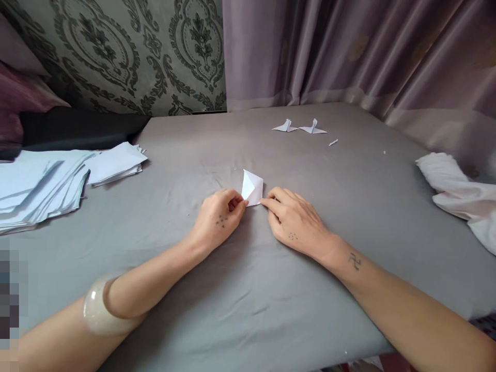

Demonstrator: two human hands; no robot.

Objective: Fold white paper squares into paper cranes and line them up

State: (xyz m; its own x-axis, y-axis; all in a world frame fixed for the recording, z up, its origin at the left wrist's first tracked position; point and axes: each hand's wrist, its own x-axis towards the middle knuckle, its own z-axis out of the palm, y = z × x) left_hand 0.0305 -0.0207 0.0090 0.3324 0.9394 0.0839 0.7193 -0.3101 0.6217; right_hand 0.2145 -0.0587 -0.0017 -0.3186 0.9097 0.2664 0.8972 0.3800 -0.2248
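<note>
A small folded piece of white paper (253, 187) lies at the middle of the grey-covered table, its creases and a triangular flap showing. My left hand (220, 216) pinches its lower left corner between thumb and forefinger. At the lower right corner, my right hand (291, 216) touches the paper with an outstretched forefinger, the other fingers curved and resting on the cloth. A pale bangle (110, 310) sits on my left forearm.
Two folded paper birds (313, 127) stand at the back, near a paper scrap (333, 142). Stacked paper sheets (73, 175) lie on the left beside a black cloth (85, 129). A crumpled white cloth (461, 191) is at the right edge. Purple curtains (263, 51) hang behind the table.
</note>
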